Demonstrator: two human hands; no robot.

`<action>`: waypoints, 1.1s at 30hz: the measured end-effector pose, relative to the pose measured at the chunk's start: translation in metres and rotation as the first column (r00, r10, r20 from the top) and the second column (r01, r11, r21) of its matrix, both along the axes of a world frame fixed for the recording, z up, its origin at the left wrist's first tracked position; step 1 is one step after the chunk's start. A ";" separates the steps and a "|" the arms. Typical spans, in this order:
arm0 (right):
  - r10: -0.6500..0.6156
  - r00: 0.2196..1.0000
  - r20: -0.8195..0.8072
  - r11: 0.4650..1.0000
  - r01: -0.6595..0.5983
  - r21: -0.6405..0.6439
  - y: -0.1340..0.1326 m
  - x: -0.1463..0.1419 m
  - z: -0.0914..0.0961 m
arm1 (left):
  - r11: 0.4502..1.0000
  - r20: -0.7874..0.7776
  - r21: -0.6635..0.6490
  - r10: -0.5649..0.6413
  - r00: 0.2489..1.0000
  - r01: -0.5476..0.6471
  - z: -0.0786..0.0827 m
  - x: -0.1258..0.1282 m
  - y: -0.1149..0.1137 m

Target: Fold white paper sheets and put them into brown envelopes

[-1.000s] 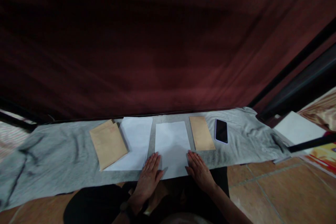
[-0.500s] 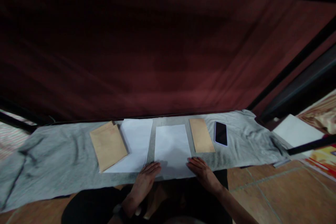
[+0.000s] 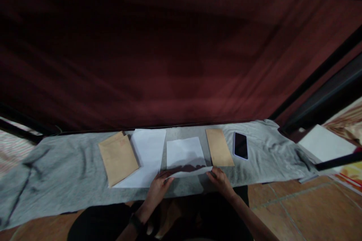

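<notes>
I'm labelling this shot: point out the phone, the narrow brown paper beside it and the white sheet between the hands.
Phone (image 3: 241,145): head view, middle of its dark screen.
Narrow brown paper (image 3: 220,147): head view, middle of its face.
White sheet (image 3: 185,153): head view, its flat far part.

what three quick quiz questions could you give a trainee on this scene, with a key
1. True or false: the left hand and right hand both hold a raised edge of the middle white sheet.
2. Multiple choice: the phone lies a) on that sheet, b) left of it, c) right of it.
3. Fill in: the cloth beneath them is coloured ____.

Key: 1 true; 2 c; 3 gray.
</notes>
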State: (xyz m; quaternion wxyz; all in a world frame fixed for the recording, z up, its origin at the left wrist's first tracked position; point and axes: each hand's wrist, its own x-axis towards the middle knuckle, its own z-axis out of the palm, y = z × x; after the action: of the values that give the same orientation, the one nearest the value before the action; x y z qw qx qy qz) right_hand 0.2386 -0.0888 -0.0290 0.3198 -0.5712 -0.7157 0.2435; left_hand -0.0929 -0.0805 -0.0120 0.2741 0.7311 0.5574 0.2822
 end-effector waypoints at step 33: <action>-0.308 0.749 0.586 0.935 0.353 0.040 0.110 -0.064 -0.001 | 0.839 -0.533 -0.122 0.395 0.749 -0.530 0.021 0.049 0.085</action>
State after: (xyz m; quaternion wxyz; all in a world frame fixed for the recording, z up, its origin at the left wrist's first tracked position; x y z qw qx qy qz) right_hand 0.1743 0.0208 -0.0300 0.1015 -0.7466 -0.6571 0.0221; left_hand -0.0434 0.0048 0.0088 0.1408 0.5717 0.8052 0.0708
